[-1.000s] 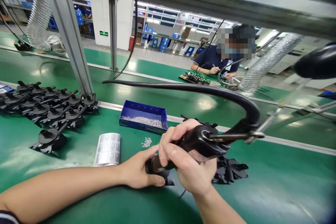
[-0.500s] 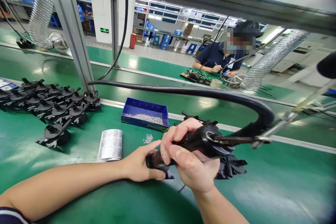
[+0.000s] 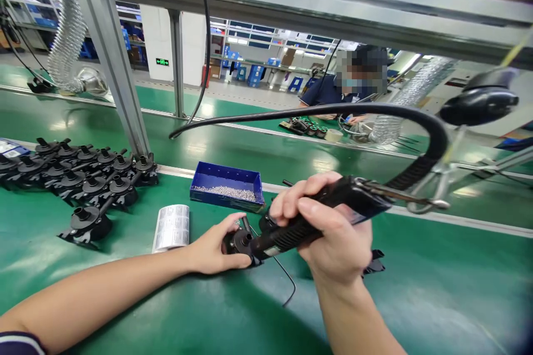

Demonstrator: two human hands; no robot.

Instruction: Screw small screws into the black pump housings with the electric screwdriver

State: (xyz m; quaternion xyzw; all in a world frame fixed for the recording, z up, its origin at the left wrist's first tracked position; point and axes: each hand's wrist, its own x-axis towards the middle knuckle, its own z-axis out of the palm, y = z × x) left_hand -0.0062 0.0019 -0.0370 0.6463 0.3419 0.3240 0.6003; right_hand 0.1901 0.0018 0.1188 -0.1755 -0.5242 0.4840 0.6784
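Observation:
My right hand is wrapped round a black electric screwdriver, which slants down to the left. Its lower end is beside a black plastic part with a round body and a short upright tube. My left hand grips that part low over the green bench, thumb on the near side and fingers on the far side. Whether the tool's tip touches the part I cannot tell. A few tiny metal pieces show just past my left fingertips. A thin black cord lies below the screwdriver.
A blue bin of small metal pieces stands behind my hands. A label roll lies near my left wrist. Several similar black parts stand at left. A thick cable arches overhead. Across the bench sits a co-worker.
My right hand has moved the screwdriver up and right, off the top of the black part, so its upright tube now shows. The left hand still grips the part. The view has shifted slightly.

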